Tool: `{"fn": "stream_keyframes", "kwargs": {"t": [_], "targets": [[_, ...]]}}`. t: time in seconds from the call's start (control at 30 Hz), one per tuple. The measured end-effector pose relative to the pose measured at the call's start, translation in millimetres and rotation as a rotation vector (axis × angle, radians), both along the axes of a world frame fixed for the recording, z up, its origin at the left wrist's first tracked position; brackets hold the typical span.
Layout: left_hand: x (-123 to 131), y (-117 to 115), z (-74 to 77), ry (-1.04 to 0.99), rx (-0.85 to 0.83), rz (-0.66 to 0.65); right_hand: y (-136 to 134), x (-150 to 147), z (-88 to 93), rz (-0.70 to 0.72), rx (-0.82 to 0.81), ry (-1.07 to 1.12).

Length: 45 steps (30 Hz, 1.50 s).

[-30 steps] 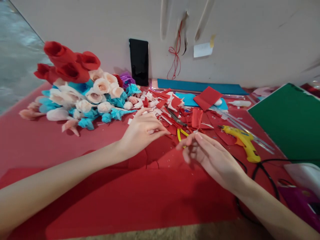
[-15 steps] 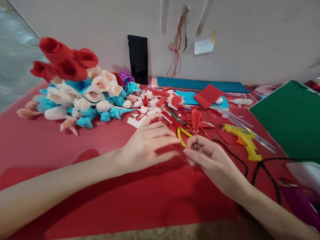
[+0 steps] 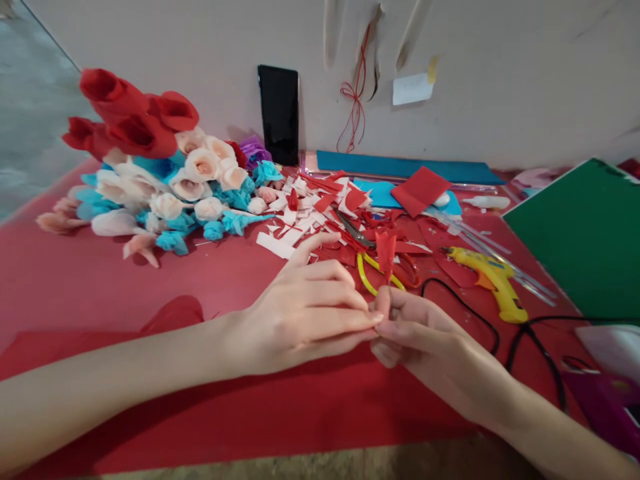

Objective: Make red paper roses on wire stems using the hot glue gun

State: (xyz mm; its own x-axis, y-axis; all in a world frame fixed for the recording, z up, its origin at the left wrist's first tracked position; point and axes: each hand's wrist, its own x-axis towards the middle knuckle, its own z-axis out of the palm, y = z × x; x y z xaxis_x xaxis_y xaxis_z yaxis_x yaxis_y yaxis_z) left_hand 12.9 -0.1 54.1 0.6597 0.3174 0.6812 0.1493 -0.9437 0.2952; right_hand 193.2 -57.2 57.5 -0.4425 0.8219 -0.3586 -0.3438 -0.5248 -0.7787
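Note:
My right hand (image 3: 425, 340) pinches the thin stem of a small red paper flower (image 3: 386, 252), which stands upright above the fingers. My left hand (image 3: 305, 307) is stretched out flat with its index finger raised. Its fingertips meet the right hand's fingertips low on the stem, and whether they touch the stem is hidden. Just behind the hands lie scissors (image 3: 356, 230) with yellow and red handles, partly covered. Red and white paper scraps (image 3: 300, 217) are heaped around their blades.
Paper flowers (image 3: 200, 167) in red, cream and blue are piled at left. A phone (image 3: 279, 115) leans on the wall. A yellow glue gun (image 3: 493, 277) with a black cord, clear glue sticks (image 3: 520, 273) and a green board (image 3: 585, 240) are at right. A red square (image 3: 421, 190) lies behind.
My left hand has moved right, and its fingertips now meet my right hand. The red flower has shifted slightly left and down, still in my right hand.

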Motion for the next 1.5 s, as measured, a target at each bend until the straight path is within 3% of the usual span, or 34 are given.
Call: {"fn": "stream_keyframes", "kwargs": {"t": [0.33, 0.6, 0.83, 1.17, 1.5], "targets": [[0.0, -3.0, -9.6, -0.094, -0.073, -0.034, 0.1, 0.5, -2.1, 0.046, -0.036, 0.098], [6.7, -8.2, 2.4, -0.101, -0.066, 0.042, -2.6, -0.1, -3.5, 0.062, -0.02, 0.086], [13.4, -12.0, -10.7, -0.247, -0.065, 0.192, -0.8, -3.1, -2.2, 0.065, -0.016, 0.027], [12.2, -9.1, -1.6, -0.228, -0.047, 0.193, 0.7, -2.7, -4.6, 0.054, 0.038, 0.015], [7.6, -5.7, 3.4, -0.153, -0.335, 0.104, 3.8, -1.3, -2.9, -0.058, 0.161, -0.07]]}}
